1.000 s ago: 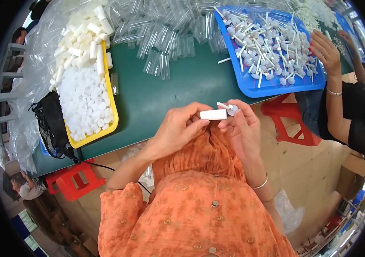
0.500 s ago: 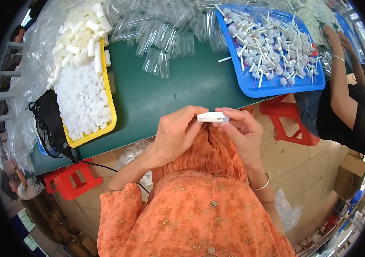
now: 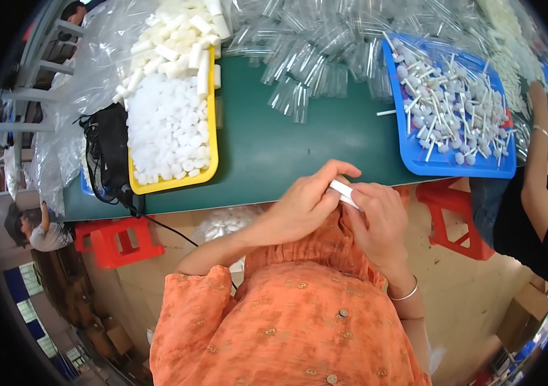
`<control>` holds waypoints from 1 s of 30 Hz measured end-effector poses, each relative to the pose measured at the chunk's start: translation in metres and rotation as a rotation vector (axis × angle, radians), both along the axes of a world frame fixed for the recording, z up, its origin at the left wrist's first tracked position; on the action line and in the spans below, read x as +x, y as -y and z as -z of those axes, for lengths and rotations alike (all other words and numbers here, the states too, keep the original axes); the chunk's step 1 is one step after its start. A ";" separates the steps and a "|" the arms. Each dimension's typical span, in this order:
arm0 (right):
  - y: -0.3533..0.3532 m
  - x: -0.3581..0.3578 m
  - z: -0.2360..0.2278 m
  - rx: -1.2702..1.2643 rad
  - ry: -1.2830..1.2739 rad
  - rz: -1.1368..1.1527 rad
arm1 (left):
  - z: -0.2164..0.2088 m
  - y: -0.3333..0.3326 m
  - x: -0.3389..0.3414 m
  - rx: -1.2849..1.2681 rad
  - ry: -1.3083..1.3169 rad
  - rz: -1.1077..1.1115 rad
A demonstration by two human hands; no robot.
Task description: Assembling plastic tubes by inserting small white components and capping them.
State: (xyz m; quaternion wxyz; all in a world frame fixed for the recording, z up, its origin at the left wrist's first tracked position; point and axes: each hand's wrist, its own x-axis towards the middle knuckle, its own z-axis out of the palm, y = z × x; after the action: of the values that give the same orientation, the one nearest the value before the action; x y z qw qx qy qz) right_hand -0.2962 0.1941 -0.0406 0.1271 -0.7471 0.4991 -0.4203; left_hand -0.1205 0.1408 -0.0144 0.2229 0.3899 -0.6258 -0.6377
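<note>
Between my two hands, in front of the table edge, is a small white plastic-looking piece (image 3: 342, 189), tilted down to the right. My left hand (image 3: 306, 202) pinches its left end, with the index finger reaching over the top. The fingers of my right hand (image 3: 380, 215) are closed round the right end and hide it. What the piece is exactly cannot be made out. Beyond my right hand, a blue tray (image 3: 423, 168) holds many white sticks with translucent round heads. Off to the left, a yellow tray (image 3: 211, 138) holds a heap of small white caps (image 3: 170, 132).
White foam-like cylinders (image 3: 180, 48) are piled at the yellow tray's far end. Clear plastic tubes (image 3: 312, 71) lie across the back of the green table (image 3: 267, 151). A black mesh bag (image 3: 108, 145) sits on the left. Red stools (image 3: 119, 241) stand below; a co-worker's arm (image 3: 539, 154) reaches in at right.
The whole view has shifted, with table and trays appearing further right. The white piece has turned from level to tilted, and my right fingers now cover its translucent right end.
</note>
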 end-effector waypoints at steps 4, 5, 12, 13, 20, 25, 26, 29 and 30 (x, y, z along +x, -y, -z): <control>0.002 -0.008 0.005 0.052 0.093 0.018 | -0.033 0.054 0.061 -0.966 0.698 -0.001; 0.001 -0.008 0.006 0.049 0.098 0.016 | -0.040 0.063 0.070 -0.984 0.975 -0.076; -0.001 -0.003 0.005 0.105 0.156 -0.053 | -0.018 0.104 0.108 -1.260 1.701 0.239; -0.002 -0.004 0.006 0.121 0.159 -0.044 | -0.021 0.102 0.106 -1.262 1.699 0.240; -0.001 -0.015 -0.017 0.331 0.558 0.015 | -0.046 0.039 0.039 0.048 0.195 0.086; 0.001 -0.011 -0.016 0.333 0.576 -0.012 | -0.013 0.013 0.005 0.473 -0.360 0.156; 0.000 -0.012 -0.015 0.322 0.549 -0.026 | -0.015 0.014 0.002 0.474 -0.317 0.121; -0.004 -0.020 -0.012 0.321 0.530 -0.031 | 0.001 0.017 0.002 0.321 -0.200 0.137; -0.005 -0.023 -0.011 0.330 0.542 -0.028 | 0.007 0.018 0.005 0.161 -0.123 0.180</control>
State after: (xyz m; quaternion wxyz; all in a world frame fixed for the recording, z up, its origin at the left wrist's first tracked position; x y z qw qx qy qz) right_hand -0.3196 0.1991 -0.0292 0.3806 -0.5840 0.4983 -0.5156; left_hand -0.1160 0.1228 -0.0219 0.1705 0.3091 -0.5901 -0.7260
